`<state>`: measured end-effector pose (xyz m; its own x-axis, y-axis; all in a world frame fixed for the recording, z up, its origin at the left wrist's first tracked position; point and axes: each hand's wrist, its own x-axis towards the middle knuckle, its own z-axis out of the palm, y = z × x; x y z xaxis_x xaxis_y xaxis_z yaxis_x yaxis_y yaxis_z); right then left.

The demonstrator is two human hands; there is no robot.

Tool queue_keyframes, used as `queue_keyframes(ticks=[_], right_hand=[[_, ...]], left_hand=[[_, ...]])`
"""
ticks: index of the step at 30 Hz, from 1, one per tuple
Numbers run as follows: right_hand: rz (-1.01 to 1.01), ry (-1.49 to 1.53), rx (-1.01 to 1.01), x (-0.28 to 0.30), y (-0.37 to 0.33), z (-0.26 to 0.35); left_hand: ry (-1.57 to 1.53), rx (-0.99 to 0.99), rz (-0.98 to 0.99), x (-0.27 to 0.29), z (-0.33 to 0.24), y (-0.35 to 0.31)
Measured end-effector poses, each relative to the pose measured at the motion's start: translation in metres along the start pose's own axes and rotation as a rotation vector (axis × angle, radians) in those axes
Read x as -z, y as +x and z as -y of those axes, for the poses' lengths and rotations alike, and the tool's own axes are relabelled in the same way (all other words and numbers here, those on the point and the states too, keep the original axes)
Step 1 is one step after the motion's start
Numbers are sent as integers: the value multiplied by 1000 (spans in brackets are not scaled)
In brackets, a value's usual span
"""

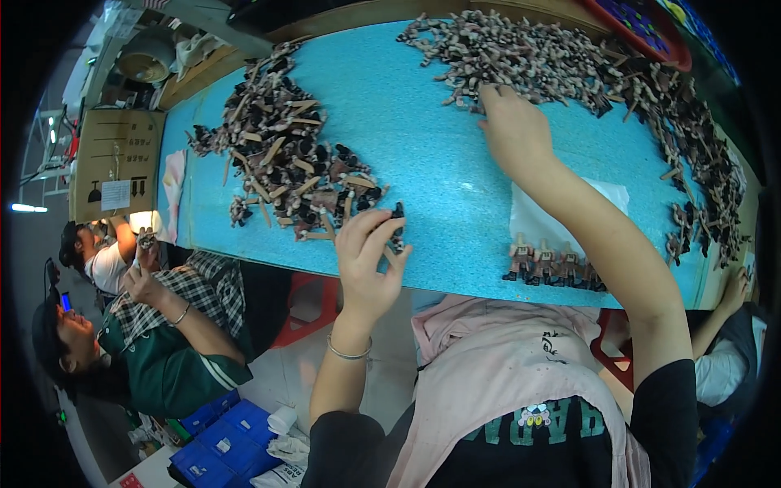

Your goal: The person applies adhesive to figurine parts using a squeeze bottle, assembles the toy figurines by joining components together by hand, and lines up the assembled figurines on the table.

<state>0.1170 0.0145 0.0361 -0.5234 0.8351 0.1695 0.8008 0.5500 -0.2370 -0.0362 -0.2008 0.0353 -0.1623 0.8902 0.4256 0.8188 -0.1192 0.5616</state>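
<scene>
My left hand is by the table's front edge, its thumb and fingers pinching a small dark figurine. Just beyond it spreads a heap of dark figurine parts mixed with tan stick-like pieces. My right hand reaches out to the near edge of a big heap of small pale and dark figurine parts. Its fingers are curled downward there, and their tips are partly hidden. Below my right forearm, several figurines lie side by side in a row along the edge of a white sheet.
The blue tabletop carries more dark parts along its right side. A red basin stands at the far right, a cardboard box at the left end. Co-workers sit to the left; another person's arm shows at right.
</scene>
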Motion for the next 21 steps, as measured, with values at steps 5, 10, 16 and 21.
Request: queue_keyframes(ticks=[5,10,16,21], right_hand=[[-21,217,-12,2,-12,-16],[80,488,-40,42,-40,-37],[139,493,-141,71,-99,-86],[115,415,-100,71,-131,-108]], left_hand=[[135,-93,-93,11,3,38],[458,-83,-94,24,31,68],[628,-92,35,21,31,64],[368,-203,0,1,-9,49]])
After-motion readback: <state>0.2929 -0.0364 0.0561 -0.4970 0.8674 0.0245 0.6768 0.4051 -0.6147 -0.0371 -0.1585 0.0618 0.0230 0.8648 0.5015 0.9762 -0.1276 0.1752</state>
